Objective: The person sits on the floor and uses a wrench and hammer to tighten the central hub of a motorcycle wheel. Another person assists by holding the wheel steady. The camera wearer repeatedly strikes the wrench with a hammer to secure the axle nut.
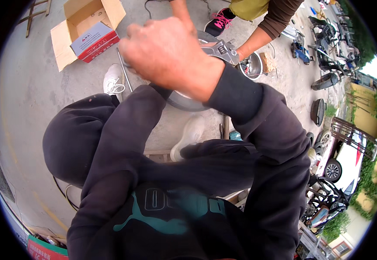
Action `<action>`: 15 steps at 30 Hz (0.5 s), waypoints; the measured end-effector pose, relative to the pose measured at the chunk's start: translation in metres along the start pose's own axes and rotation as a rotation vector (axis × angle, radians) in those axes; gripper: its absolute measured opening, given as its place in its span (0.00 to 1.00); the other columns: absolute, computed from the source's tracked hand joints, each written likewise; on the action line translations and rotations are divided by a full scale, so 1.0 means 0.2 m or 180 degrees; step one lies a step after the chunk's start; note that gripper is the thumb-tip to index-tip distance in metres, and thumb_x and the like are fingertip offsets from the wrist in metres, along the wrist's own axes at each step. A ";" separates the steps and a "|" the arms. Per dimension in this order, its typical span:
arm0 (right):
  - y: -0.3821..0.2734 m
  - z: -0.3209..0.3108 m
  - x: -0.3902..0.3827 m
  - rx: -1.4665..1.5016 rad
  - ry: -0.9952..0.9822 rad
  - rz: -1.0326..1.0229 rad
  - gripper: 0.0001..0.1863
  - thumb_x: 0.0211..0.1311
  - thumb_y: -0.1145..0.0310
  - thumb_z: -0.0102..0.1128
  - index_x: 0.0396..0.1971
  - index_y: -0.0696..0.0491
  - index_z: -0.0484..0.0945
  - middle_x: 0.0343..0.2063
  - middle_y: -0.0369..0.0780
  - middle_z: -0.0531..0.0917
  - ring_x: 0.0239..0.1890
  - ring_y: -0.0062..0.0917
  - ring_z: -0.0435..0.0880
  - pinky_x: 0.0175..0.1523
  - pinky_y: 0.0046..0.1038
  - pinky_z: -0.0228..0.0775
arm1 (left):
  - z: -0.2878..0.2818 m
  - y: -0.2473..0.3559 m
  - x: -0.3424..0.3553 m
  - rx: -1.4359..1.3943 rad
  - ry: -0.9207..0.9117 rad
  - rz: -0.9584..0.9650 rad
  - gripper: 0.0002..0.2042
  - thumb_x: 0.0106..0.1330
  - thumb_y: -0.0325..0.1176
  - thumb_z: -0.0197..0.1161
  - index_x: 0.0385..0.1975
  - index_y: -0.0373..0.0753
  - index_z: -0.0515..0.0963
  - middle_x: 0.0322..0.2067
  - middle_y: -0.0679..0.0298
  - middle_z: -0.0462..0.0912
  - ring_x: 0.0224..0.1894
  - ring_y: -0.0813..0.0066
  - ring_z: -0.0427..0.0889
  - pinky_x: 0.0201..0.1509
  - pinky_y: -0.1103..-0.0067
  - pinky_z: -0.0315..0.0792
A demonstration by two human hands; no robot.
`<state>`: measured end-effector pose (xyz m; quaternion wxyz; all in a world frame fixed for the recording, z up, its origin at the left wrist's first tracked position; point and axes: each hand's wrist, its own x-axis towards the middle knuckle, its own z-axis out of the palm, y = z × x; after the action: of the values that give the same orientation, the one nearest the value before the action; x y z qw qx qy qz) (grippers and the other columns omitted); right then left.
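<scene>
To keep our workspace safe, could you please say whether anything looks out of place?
I see no clear spill. A thin metal rod looks slightly out of place, close beside the left white shoe, where it might trip someone.

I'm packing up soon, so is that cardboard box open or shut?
Open: the cardboard box has its flaps spread outward, and its inside shows.

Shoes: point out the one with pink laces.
The black shoe at the top of the picture. Its bright pink laces set it apart: the left shoe and the lower shoe are both white.
</scene>
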<state>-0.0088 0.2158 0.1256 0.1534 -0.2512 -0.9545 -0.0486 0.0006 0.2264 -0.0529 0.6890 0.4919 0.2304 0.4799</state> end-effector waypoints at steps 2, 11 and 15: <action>0.45 -0.08 0.18 -0.0248 -0.0212 0.0853 0.14 0.57 0.61 0.63 0.38 0.54 0.84 0.30 0.47 0.85 0.34 0.38 0.87 0.39 0.36 0.78 | 0.06 0.10 0.00 0.0109 -0.0027 -0.0516 0.35 0.51 0.43 0.81 0.58 0.35 0.78 0.46 0.60 0.88 0.49 0.69 0.86 0.56 0.77 0.75; 1.50 -0.25 -0.81 -0.0453 -0.0264 0.2959 0.21 0.66 0.50 0.63 0.40 0.55 0.87 0.26 0.45 0.87 0.33 0.36 0.89 0.38 0.32 0.78 | 0.07 0.04 0.01 0.1451 0.0007 0.0083 0.37 0.45 0.43 0.83 0.58 0.40 0.79 0.47 0.59 0.88 0.49 0.69 0.87 0.57 0.74 0.76; 1.22 -0.37 -0.96 -0.0228 -0.0576 0.2832 0.27 0.72 0.45 0.54 0.37 0.57 0.86 0.29 0.48 0.86 0.35 0.41 0.86 0.45 0.39 0.74 | 0.06 0.06 -0.01 0.1692 0.0150 -0.0092 0.36 0.46 0.44 0.83 0.59 0.42 0.80 0.47 0.59 0.88 0.49 0.69 0.86 0.58 0.75 0.76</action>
<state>0.2903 0.3266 0.1392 0.0666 -0.6452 -0.7610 0.0112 0.0037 0.2207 -0.0383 0.5368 0.6409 0.3713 0.4040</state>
